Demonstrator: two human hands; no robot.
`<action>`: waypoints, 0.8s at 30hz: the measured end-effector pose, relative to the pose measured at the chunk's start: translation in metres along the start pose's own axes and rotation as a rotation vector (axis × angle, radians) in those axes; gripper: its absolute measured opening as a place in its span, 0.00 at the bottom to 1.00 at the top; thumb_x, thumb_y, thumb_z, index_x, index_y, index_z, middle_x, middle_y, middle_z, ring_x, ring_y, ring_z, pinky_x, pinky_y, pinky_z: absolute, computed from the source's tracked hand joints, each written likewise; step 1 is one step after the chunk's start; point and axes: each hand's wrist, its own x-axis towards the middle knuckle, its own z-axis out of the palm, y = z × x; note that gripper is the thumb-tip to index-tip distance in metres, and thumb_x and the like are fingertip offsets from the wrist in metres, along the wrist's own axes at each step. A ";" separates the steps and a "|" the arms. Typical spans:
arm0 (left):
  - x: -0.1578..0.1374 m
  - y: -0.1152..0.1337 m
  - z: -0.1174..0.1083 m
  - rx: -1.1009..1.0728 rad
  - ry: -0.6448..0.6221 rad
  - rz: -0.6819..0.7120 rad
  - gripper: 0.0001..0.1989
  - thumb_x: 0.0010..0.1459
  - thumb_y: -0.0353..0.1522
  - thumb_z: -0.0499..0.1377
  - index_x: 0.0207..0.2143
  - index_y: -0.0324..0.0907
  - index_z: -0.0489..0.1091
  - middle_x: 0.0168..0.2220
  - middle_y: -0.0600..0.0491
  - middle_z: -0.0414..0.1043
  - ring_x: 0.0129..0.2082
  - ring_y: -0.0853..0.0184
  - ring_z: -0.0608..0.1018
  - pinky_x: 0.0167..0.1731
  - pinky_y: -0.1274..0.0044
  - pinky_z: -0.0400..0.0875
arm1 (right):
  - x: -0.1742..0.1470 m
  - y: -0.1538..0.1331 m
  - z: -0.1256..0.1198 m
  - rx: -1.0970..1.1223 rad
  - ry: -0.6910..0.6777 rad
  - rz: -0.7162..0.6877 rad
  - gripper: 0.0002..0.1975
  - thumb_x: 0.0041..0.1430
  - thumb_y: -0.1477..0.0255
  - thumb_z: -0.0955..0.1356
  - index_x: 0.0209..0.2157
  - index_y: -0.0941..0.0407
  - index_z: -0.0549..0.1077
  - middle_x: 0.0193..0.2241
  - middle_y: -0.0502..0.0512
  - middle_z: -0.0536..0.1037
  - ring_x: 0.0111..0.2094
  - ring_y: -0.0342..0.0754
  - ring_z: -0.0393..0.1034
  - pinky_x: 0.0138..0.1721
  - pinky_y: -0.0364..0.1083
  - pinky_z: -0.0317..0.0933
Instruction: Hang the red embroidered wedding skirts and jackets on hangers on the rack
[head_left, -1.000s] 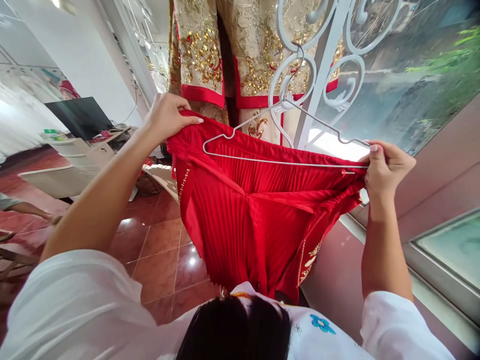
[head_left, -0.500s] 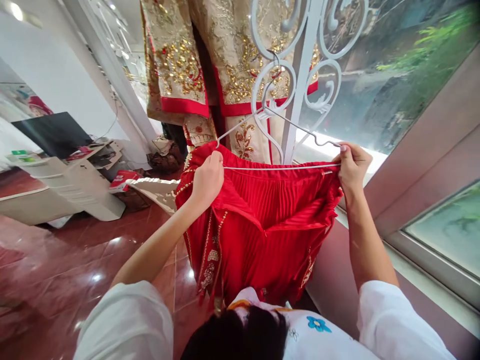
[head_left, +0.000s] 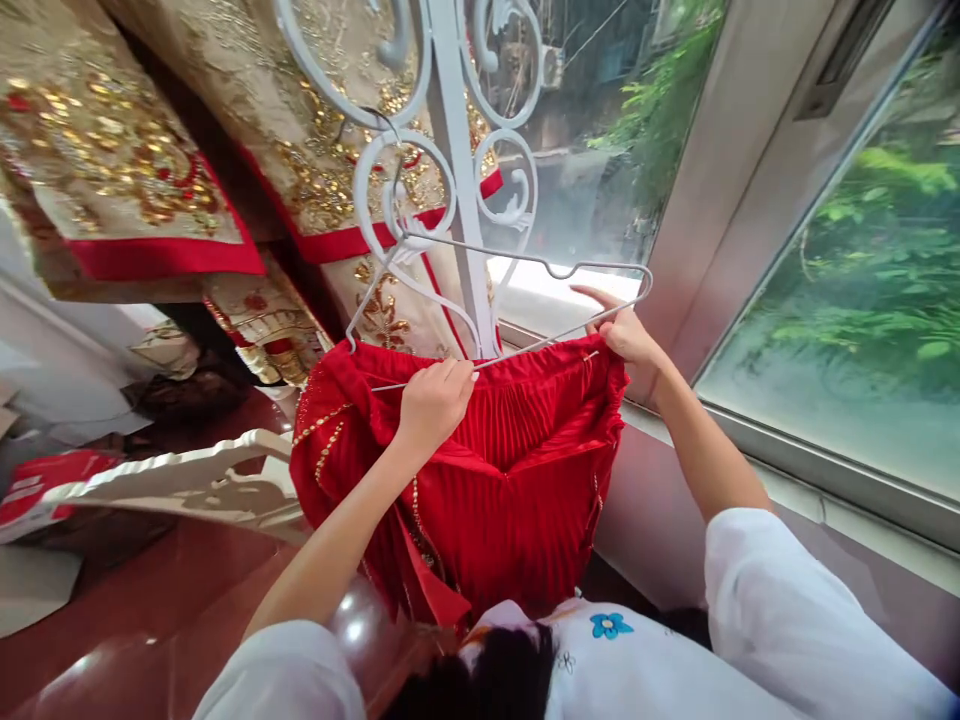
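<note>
A red pleated skirt with gold beaded trim hangs wide at the waist in front of me. A thin wire hanger has its left end at the waistband, while its right end stands out above the cloth. My left hand is closed over the hanger's lower bar, close against the waistband; whether it also pinches cloth is hidden. My right hand grips the waistband's right corner, below the hanger's free end, with its index finger stretched out. The hanger's hook is up at the white scrolled metal stand.
Cream garments with gold sequins and red hems hang behind the stand at left. Windows and a sill run along the right. A carved white piece and a red box stand at left over the glossy red floor.
The hanger's right end has come up out of my right hand, which now holds the waistband. My left hand has slid inward along the bar. My view has turned right.
</note>
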 end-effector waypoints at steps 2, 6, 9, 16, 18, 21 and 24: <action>-0.001 0.000 0.003 0.004 0.023 0.025 0.17 0.65 0.34 0.43 0.32 0.41 0.70 0.27 0.49 0.71 0.29 0.64 0.73 0.31 0.74 0.59 | -0.010 0.000 -0.011 0.011 -0.267 0.017 0.39 0.43 0.60 0.72 0.57 0.59 0.64 0.15 0.41 0.63 0.16 0.37 0.54 0.20 0.37 0.48; 0.001 0.004 0.011 0.058 0.040 -0.002 0.14 0.64 0.33 0.46 0.31 0.42 0.69 0.26 0.49 0.71 0.29 0.63 0.73 0.29 0.73 0.58 | -0.021 -0.005 -0.028 -0.192 -0.725 0.056 0.32 0.36 0.73 0.73 0.49 0.56 0.71 0.34 0.50 0.76 0.32 0.43 0.68 0.30 0.37 0.60; 0.005 0.009 0.016 0.040 0.027 -0.035 0.12 0.62 0.31 0.48 0.32 0.42 0.69 0.26 0.48 0.71 0.29 0.61 0.73 0.29 0.72 0.57 | -0.025 0.000 -0.038 -0.425 -0.822 0.060 0.24 0.38 0.81 0.67 0.42 0.57 0.75 0.38 0.52 0.77 0.36 0.46 0.68 0.33 0.39 0.61; 0.006 0.016 0.017 0.041 0.051 0.001 0.14 0.64 0.32 0.46 0.30 0.42 0.69 0.24 0.49 0.69 0.27 0.62 0.71 0.28 0.72 0.56 | -0.017 0.029 -0.046 -0.822 -0.133 0.032 0.14 0.45 0.82 0.60 0.29 0.61 0.76 0.28 0.57 0.76 0.30 0.47 0.68 0.33 0.44 0.60; 0.005 0.017 0.017 0.062 0.060 0.004 0.15 0.64 0.33 0.45 0.30 0.42 0.69 0.23 0.49 0.69 0.27 0.62 0.71 0.28 0.72 0.56 | -0.009 0.026 -0.047 -0.778 0.021 0.068 0.14 0.48 0.82 0.61 0.31 0.62 0.77 0.26 0.56 0.76 0.29 0.47 0.68 0.34 0.45 0.62; 0.004 0.016 0.017 0.100 0.095 0.023 0.15 0.64 0.32 0.45 0.30 0.42 0.68 0.23 0.50 0.69 0.26 0.62 0.70 0.28 0.73 0.56 | 0.009 0.006 -0.057 -0.519 0.084 0.144 0.12 0.46 0.86 0.63 0.29 0.64 0.77 0.22 0.52 0.75 0.26 0.43 0.68 0.34 0.44 0.65; 0.004 0.014 0.017 0.119 0.112 0.038 0.15 0.64 0.32 0.45 0.29 0.43 0.68 0.23 0.51 0.69 0.26 0.63 0.70 0.28 0.73 0.56 | 0.030 -0.031 -0.077 -0.263 0.044 0.313 0.11 0.49 0.87 0.65 0.34 0.69 0.76 0.19 0.48 0.74 0.23 0.37 0.69 0.33 0.43 0.67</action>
